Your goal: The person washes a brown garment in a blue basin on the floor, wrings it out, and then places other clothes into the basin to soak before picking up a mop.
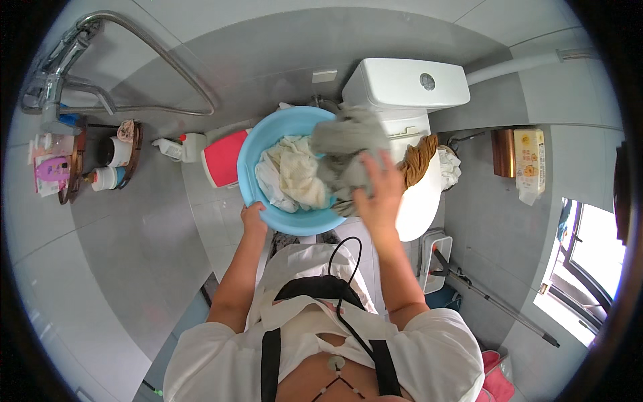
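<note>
A light blue basin (pixel 249 175) holds a cream garment (pixel 299 175) and a white cloth (pixel 271 184). My left hand (pixel 253 219) is closed on the basin's near left rim. Over the basin's right side hangs a bunched grey garment (pixel 345 144), its upper part blurred by motion. My right hand (pixel 382 191) has its thumb and fingers around the right edge of this garment; the fingers are slightly smeared. To the right, a brown cloth (pixel 420 161) lies across the white toilet lid (pixel 418 211).
The toilet tank (pixel 408 84) stands behind the lid. Left of the basin are a red and white box (pixel 224 159) and white bottles (pixel 192 146). Corner shelves (pixel 136 151) with toiletries and a shower mixer (pixel 57 80) are on the left wall. A long pole (pixel 499 305) leans at the right.
</note>
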{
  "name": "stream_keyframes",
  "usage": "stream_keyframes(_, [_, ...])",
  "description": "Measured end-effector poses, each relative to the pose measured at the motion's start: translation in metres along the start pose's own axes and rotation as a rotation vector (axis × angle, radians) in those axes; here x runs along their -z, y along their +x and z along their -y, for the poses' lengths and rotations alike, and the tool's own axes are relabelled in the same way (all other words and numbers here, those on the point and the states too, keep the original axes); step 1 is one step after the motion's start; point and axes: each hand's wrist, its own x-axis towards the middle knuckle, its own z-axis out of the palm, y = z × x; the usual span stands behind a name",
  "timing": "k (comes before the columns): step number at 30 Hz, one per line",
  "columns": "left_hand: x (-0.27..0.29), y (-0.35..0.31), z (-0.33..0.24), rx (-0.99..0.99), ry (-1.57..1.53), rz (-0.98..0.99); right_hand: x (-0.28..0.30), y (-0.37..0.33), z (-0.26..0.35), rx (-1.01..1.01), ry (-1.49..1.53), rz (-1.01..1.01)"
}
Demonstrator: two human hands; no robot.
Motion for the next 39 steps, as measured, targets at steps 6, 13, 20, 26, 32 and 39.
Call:
stream_keyframes(6, [0.000,-0.006,-0.013,0.014,-0.004,0.028,-0.078,-0.035,-0.017,0.039,0.126,0.529])
stream_keyframes(13, [0.045,0.035,-0.004,0.109,-0.044,0.000,-0.098,-0.073,-0.188,-0.688,0.503,-0.284])
stream_keyframes(20, [0.053,0.047,0.024,0.239,-0.130,0.117,-0.117,-0.073,-0.265,-0.729,-0.120,-0.309])
stream_keyframes(26, [0.028,0.060,0.057,0.126,-0.133,0.185,-0.120,-0.016,-0.114,-0.234,0.336,0.244])
stream_keyframes(32, [-0.012,0.041,0.046,0.150,-0.108,-0.001,-0.208,-0.010,-0.122,-0.297,-0.174,0.709])
stream_keyframes(39, [-0.006,0.026,0.032,0.125,0.002,0.012,-0.219,-0.017,-0.117,-0.556,0.380,0.505])
